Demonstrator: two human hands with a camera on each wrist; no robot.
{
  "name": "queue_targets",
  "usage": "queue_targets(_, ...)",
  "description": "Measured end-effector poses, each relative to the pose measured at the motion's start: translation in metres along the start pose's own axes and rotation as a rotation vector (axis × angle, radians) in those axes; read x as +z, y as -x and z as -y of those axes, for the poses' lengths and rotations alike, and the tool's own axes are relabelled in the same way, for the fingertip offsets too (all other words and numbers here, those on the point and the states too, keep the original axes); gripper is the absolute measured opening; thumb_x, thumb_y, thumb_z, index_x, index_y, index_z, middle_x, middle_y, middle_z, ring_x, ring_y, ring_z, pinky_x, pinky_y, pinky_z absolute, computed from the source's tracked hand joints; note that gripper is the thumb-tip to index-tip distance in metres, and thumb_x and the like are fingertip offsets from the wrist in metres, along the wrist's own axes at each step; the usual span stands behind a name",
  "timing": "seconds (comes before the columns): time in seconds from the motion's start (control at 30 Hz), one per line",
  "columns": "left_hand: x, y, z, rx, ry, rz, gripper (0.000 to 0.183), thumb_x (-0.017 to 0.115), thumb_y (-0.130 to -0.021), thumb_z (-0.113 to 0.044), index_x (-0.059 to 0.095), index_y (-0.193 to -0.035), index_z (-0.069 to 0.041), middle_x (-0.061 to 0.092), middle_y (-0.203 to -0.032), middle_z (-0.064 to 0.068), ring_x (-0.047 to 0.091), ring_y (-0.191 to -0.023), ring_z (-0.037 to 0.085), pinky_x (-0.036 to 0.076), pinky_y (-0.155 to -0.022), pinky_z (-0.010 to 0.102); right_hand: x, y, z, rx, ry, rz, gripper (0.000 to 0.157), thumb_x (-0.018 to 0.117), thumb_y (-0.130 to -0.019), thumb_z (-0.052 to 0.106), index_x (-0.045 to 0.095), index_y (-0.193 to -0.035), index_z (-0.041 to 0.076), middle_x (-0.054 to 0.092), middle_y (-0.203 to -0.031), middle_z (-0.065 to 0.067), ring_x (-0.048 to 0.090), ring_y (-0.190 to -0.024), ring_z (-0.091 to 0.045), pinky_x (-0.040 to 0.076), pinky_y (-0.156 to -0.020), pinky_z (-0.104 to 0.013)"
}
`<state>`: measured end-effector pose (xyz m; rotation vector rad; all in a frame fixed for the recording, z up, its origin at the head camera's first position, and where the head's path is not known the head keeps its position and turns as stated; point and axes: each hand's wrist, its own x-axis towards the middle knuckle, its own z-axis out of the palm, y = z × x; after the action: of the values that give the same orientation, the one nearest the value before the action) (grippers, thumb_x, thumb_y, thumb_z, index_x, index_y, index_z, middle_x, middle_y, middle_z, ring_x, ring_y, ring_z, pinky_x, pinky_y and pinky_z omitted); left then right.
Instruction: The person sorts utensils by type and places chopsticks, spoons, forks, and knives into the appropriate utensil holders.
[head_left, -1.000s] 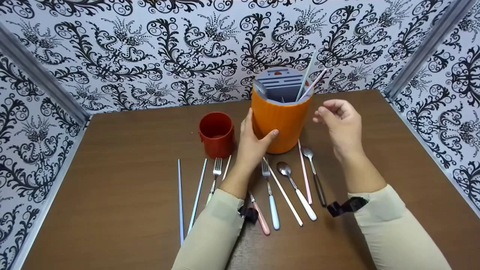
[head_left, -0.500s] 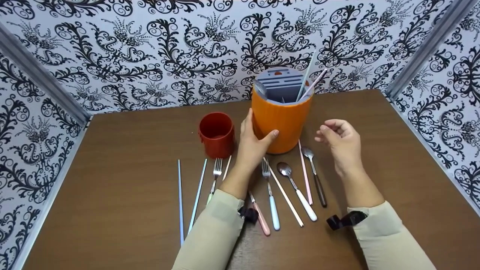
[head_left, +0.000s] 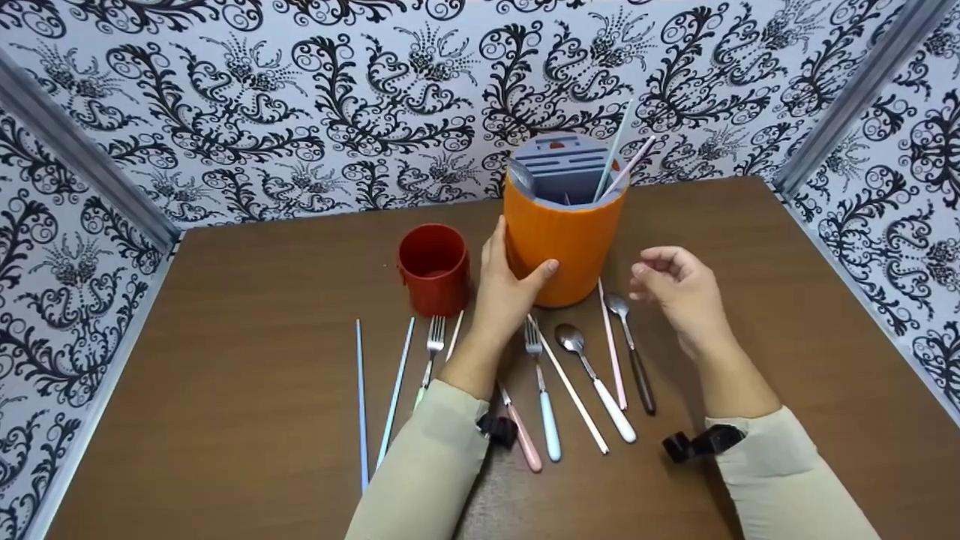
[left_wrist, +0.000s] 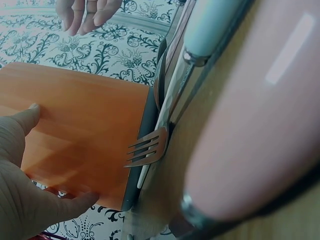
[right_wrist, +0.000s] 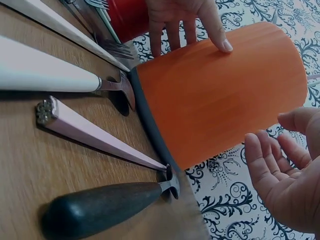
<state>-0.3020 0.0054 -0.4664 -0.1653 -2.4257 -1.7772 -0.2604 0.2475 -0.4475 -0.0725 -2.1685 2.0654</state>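
Holder [head_left: 574, 244], its side gripped by the left hand [head_left: 504, 296], thumb on the front, stands upright on the table [head_left: 247, 390]. Beside it hovers the right hand [head_left: 684, 298], fingers loosely curled. Two sticks [head_left: 614, 151] lean from its top. Forks [head_left: 550, 426], spoons [head_left: 616, 411] and more sticks [head_left: 568, 383] lie before it; to its left stands a red cup [head_left: 441, 291].

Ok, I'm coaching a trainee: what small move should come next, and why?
Probably lower the right hand to the dark-handled spoon: that hand holds nothing and the spoon lies nearest it, while the left hand grips the orange cutlery holder.
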Motion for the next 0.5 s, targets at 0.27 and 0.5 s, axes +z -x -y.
queue_targets(0.27, 0.0006, -0.0007, 0.0012, 0.012, 0.01, -0.006, 0.099, 0.082, -0.09, -0.035, 0.022, -0.167, -0.02, 0.034, -0.165, 0.012, 0.041, -0.149, 0.026, 0.032, -0.127, 0.043, 0.0003, -0.0007, -0.0059, 0.031, 0.161, 0.108, 0.03, 0.068, -0.1, 0.013, 0.058, -0.125, 0.0, 0.066, -0.1, -0.001, 0.068, -0.086, -0.012, 0.063, -0.077, -0.028)
queue_targets(0.5, 0.0006, -0.0002, 0.0012, 0.02, 0.017, -0.01, 0.099, 0.082, -0.09, -0.035, 0.022, -0.167, -0.02, 0.034, -0.165, 0.012, 0.041, -0.149, 0.026, 0.032, -0.127, 0.042, -0.0008, -0.0001, -0.0099, 0.034, 0.311, 0.167, 0.043, 0.069, -0.1, 0.015, 0.055, -0.132, -0.009, 0.065, -0.106, -0.009, 0.067, -0.087, -0.013, 0.063, -0.075, -0.026)
